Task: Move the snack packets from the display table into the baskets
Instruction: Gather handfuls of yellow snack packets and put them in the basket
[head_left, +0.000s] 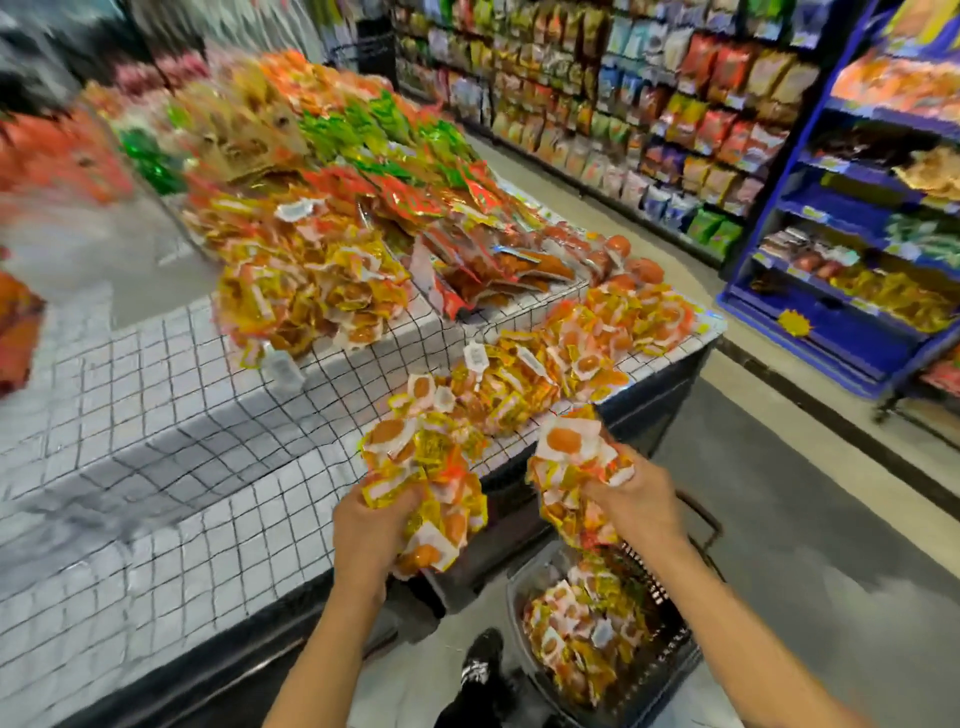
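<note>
Head view, hands (363, 525) (644, 504) gripping snack packets (423, 467)

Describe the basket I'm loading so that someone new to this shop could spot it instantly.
Start at the display table draped in white grid-checked cloth. On the floor by its near corner, below the right hand, sits the basket, beside a black shoe. It is the only dark, slatted container in view, already part-filled with yellow-orange snack packets.
</note>
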